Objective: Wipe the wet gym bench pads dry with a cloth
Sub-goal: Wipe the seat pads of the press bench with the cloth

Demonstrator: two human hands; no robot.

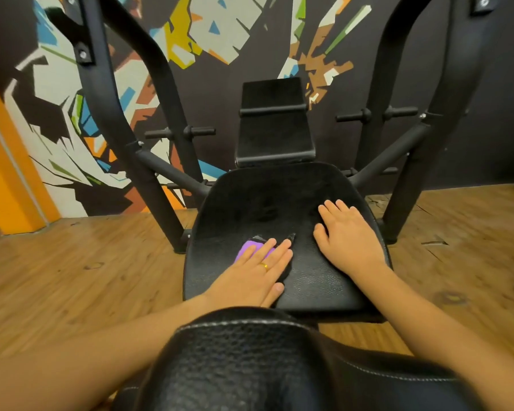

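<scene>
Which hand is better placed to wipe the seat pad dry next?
Probably the left hand: it presses flat on the purple cloth on the seat pad. The right hand rests bare on the pad beside it, no cloth under it.

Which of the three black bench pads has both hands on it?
The wide middle pad: the left hand presses a purple cloth onto it, the right hand lies flat. The stitched near pad and narrow far pad bear none.
</scene>
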